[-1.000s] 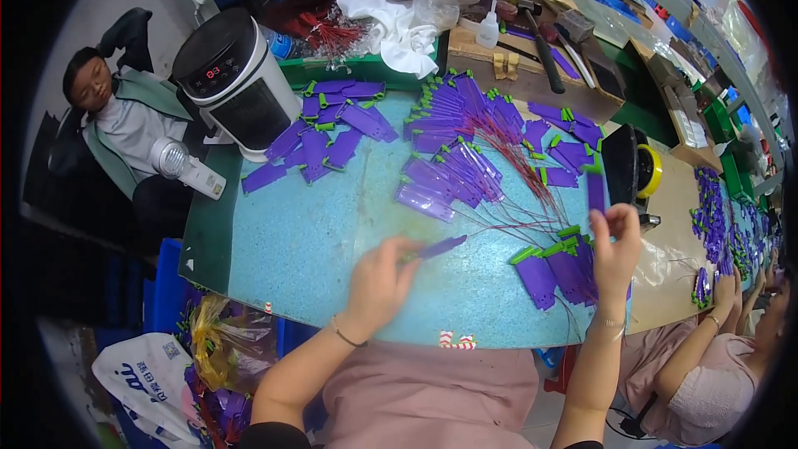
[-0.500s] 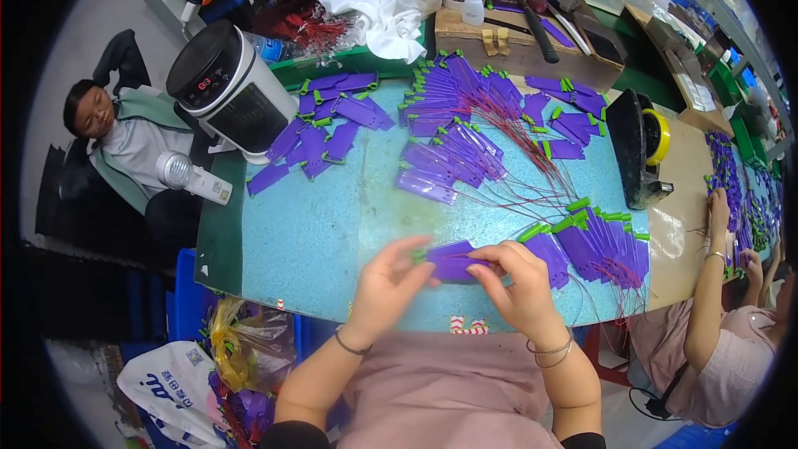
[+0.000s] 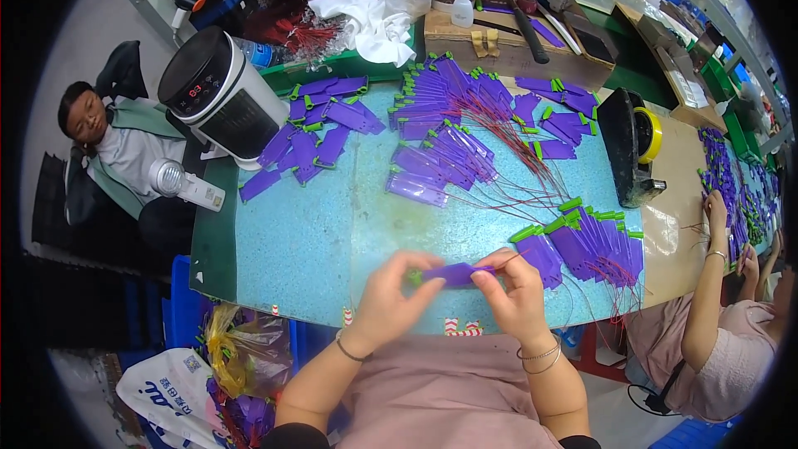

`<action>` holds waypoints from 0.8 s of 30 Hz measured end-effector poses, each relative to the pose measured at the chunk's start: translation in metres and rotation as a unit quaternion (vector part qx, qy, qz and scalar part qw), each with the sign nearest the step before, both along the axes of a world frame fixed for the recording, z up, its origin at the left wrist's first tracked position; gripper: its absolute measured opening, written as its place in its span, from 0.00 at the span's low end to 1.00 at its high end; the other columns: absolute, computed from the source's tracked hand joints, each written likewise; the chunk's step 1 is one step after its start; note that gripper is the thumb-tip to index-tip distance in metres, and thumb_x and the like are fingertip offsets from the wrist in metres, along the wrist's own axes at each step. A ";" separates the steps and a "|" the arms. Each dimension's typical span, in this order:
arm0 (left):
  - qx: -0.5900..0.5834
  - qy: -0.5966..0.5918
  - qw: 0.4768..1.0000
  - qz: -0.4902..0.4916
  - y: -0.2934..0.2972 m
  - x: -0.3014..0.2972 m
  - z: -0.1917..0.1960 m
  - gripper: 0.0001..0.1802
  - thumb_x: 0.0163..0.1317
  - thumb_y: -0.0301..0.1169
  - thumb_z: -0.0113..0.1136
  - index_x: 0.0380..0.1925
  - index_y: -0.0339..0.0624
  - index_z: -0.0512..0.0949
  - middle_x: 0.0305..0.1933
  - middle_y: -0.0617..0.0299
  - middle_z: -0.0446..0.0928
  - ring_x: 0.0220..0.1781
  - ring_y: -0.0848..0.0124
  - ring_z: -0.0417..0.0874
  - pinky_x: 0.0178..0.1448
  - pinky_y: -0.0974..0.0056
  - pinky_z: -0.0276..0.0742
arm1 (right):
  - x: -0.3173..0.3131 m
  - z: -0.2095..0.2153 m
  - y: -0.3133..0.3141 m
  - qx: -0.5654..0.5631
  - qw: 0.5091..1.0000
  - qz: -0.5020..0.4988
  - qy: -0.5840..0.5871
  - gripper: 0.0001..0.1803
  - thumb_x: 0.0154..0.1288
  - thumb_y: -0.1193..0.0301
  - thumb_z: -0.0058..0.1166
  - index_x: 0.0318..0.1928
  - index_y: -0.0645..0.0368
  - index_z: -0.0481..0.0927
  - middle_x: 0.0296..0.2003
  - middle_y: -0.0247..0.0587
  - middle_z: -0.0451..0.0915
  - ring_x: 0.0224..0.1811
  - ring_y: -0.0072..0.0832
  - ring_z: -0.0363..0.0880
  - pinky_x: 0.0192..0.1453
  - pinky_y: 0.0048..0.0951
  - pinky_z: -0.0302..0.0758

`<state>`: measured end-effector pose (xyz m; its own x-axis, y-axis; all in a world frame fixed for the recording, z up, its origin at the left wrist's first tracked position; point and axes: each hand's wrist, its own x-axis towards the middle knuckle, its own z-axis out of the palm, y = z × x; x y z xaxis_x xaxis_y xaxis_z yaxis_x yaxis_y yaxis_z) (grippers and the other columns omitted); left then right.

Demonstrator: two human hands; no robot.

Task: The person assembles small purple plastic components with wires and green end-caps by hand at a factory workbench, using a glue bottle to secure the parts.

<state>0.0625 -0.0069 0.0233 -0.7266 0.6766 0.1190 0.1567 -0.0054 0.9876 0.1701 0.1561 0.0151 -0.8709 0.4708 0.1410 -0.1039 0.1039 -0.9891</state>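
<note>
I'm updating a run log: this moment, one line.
left hand: holds purple strip, green end; right hand: holds opposite end; nearby: fanned purple strips

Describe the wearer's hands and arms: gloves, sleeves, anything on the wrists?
Left hand: ungloved, thin dark band at the wrist. Right hand: ungloved, thin metallic-looking bracelets at the wrist. Black sleeves end near the elbows. No cables visible.

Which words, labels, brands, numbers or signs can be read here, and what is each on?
I locate text without copying it.
White bag: large dark-blue lettering, smaller characters, square code.
Black-and-white appliance: red-lit digits on its top panel.
White handheld device: small label, too small to read.
Bottle: blue label, too small to read.
Held purple piece: no text visible.
</note>
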 end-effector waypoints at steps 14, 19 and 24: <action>-0.078 0.243 0.965 -0.066 0.005 0.007 0.016 0.10 0.56 0.20 0.63 0.39 0.37 0.80 0.37 0.53 0.78 0.34 0.61 0.81 0.37 0.63 0.76 | 0.001 0.020 0.010 0.327 0.942 0.063 0.036 0.03 0.59 0.76 0.62 0.32 0.61 0.80 0.29 0.42 0.80 0.30 0.40 0.79 0.36 0.35 0.75; 0.011 0.042 0.999 0.004 0.014 0.010 0.002 0.13 0.59 0.21 0.62 0.45 0.35 0.78 0.47 0.56 0.76 0.46 0.68 0.79 0.47 0.66 0.76 | 0.006 0.013 0.004 0.222 0.974 0.055 0.010 0.05 0.60 0.75 0.62 0.33 0.64 0.80 0.30 0.45 0.81 0.31 0.41 0.80 0.34 0.35 0.76; 0.087 -0.145 0.984 -0.049 0.019 0.029 -0.010 0.14 0.70 0.32 0.54 0.50 0.34 0.78 0.49 0.57 0.80 0.50 0.73 0.78 0.49 0.66 0.75 | 0.011 0.008 -0.010 0.113 0.993 0.005 -0.033 0.06 0.61 0.76 0.61 0.35 0.66 0.79 0.30 0.48 0.81 0.29 0.38 0.81 0.30 0.32 0.74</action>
<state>0.0919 0.0121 0.0136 -0.6797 0.7326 0.0366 -0.1414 -0.1799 0.9735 0.1806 0.1456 0.0235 -0.8865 0.4245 0.1839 -0.0413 0.3234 -0.9454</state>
